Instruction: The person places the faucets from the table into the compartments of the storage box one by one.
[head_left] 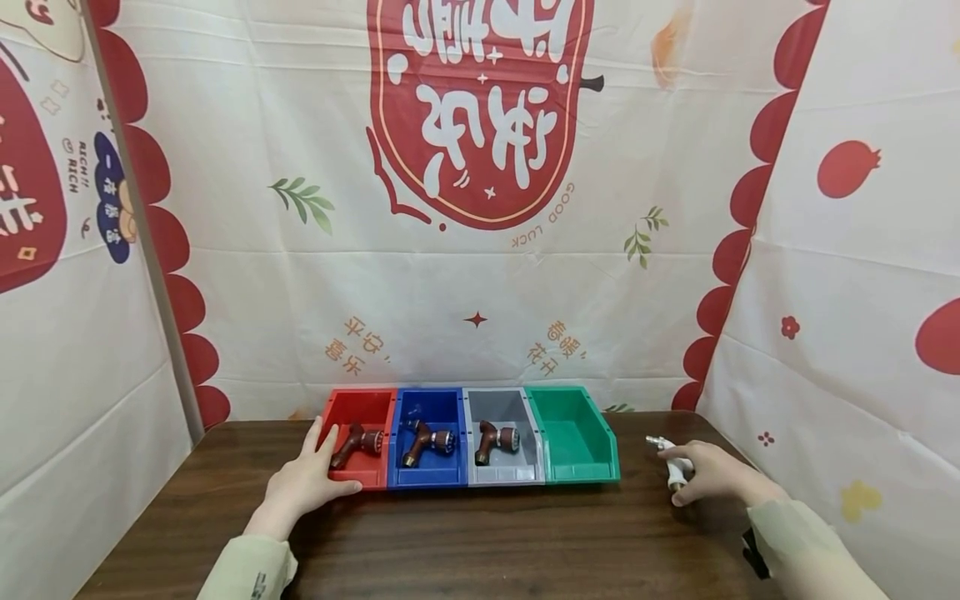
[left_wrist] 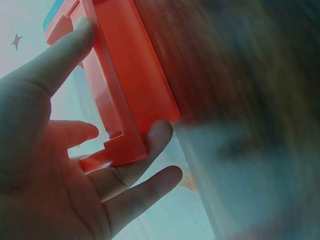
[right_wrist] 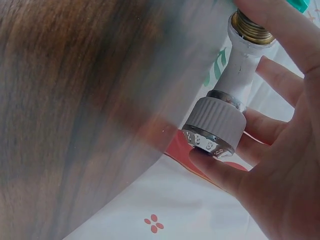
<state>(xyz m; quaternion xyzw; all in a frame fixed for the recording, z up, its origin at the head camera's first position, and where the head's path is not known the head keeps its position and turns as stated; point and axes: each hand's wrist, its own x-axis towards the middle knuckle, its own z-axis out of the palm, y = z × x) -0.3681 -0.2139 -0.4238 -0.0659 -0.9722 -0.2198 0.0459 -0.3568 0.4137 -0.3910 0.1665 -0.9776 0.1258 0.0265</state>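
At the left end of the row, my left hand [head_left: 303, 487] touches the red bin [head_left: 363, 402], thumb along its front and fingers stretched by its left side. The left wrist view shows the spread fingers [left_wrist: 162, 135] around the corner of that bin. On the right, my right hand [head_left: 716, 473] holds a white radiator valve [head_left: 678, 471] between thumb and fingers. Close up, it has a ribbed white knob [right_wrist: 217, 117] and a brass threaded end [right_wrist: 250, 30]. Brown valves lie in the red, blue [head_left: 427, 477] and grey [head_left: 504, 475] bins.
A green bin [head_left: 573, 442] closes the row on the right, between the grey bin and my right hand. All stand at the back of a dark wooden table [head_left: 480, 542]. Printed white cloth [head_left: 450, 292] hangs behind and at both sides.
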